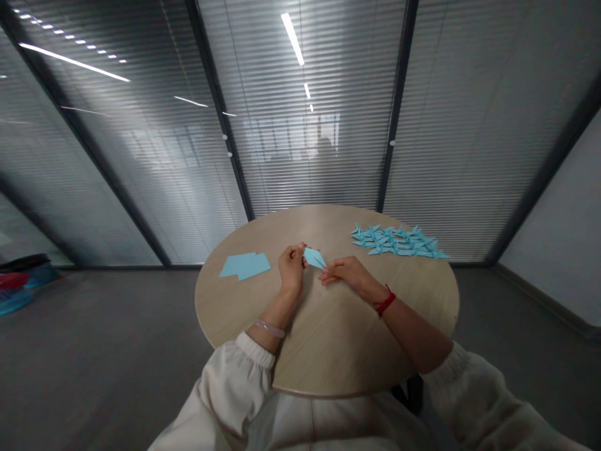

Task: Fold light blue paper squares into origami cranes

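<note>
Between my two hands is a small light-blue piece of folded origami paper, held just above the round table, with a slit or crease line showing near its right tip. My left hand pinches its left end, fingers curled. At the lower right tip, the fingers of my right hand are closed on the paper. Flat blue paper sheets lie overlapping to the left of my left hand. Several folded blue paper cranes stand grouped in rows beyond my right hand.
The round wooden table has its curved near edge close to my body. Glass partitions with blinds rise behind it. On the floor at far left are bins or tubs, partly cut off by the frame.
</note>
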`<action>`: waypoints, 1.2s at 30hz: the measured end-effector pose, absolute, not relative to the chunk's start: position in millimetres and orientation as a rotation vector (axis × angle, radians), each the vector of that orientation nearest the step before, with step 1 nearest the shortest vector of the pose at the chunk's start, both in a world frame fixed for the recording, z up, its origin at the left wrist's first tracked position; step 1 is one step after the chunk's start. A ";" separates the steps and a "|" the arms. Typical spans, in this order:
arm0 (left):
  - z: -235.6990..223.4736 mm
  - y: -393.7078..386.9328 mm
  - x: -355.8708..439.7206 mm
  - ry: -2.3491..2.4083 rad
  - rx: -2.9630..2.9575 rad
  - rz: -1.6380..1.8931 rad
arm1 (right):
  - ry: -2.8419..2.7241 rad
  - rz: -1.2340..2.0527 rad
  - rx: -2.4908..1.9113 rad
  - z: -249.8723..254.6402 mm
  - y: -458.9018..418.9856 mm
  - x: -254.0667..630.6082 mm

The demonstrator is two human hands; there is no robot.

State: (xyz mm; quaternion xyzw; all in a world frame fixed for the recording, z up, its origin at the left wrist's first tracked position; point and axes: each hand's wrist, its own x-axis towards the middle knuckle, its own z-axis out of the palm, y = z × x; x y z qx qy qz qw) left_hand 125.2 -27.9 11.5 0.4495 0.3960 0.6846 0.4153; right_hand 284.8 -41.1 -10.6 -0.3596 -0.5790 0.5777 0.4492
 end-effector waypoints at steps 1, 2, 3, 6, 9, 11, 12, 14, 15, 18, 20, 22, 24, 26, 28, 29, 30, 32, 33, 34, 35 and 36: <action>11.4 -27.5 124.5 0.997 1.125 1.736 | -1.428 1.425 -0.893 -10.3 -41.4 284.9; 11.2 -27.1 124.0 0.997 1.119 1.744 | -1.423 1.417 -0.897 -9.7 -41.9 284.9; 10.9 -26.8 123.8 0.992 1.111 1.747 | -1.417 1.406 -0.898 -8.8 -42.7 284.8; 9.5 -26.5 124.5 0.955 1.072 1.747 | -1.387 1.369 -0.882 -5.7 -44.8 284.1; 8.7 -26.4 125.8 0.921 1.036 1.734 | -1.372 1.326 -0.876 -4.9 -43.3 284.2; 9.1 -26.4 126.3 0.904 1.008 1.706 | -1.359 1.269 -0.892 -6.5 -39.5 285.3; 9.6 -26.6 126.5 0.896 0.992 1.689 | -1.347 1.224 -0.905 -7.6 -37.1 286.2; 10.8 -27.5 126.9 0.882 0.973 1.654 | -1.341 1.107 -0.931 -10.1 -32.1 288.5; 11.5 -28.2 127.2 0.875 0.972 1.636 | -1.343 1.042 -0.935 -11.1 -30.0 289.7; 13.8 -31.0 128.4 0.849 0.991 1.577 | -1.364 0.901 -0.947 -12.9 -26.6 293.0; 14.9 -32.8 129.3 0.833 1.001 1.531 | -1.390 0.860 -0.962 -13.2 -26.3 294.6; 15.3 -34.0 129.9 0.818 1.004 1.489 | -1.434 0.836 -0.975 -13.0 -27.1 295.4; 15.1 -34.4 130.0 0.815 0.996 1.472 | -1.504 0.778 -0.994 -12.7 -28.6 295.3; 14.5 -34.4 129.8 0.820 0.985 1.477 | -1.554 0.648 -1.013 -12.1 -30.9 294.3; 13.6 -34.5 129.5 0.831 0.973 1.477 | -1.591 0.467 -1.001 -11.0 -33.8 292.6; 13.1 -34.7 129.4 0.831 0.971 1.470 | -1.627 0.379 -0.975 -10.3 -35.4 291.6; 12.6 -35.0 129.5 0.827 0.973 1.454 | -1.676 0.298 -0.942 -9.7 -36.9 290.6; 11.6 -35.8 130.0 0.816 0.989 1.405 | -1.778 0.173 -0.888 -8.8 -39.2 289.1; 11.2 -36.2 130.4 0.813 1.000 1.381 | -1.817 0.132 -0.875 -8.6 -40.0 288.6; 11.0 -36.6 130.8 0.816 1.008 1.362 | -1.843 0.102 -0.875 -8.7 -40.5 288.4; 10.9 -36.9 131.1 0.825 1.013 1.348 | -1.859 0.080 -0.883 -8.9 -40.7 288.3; 10.9 -37.1 131.4 0.831 1.016 1.339 | -1.868 0.065 -0.893 -9.3 -40.6 288.4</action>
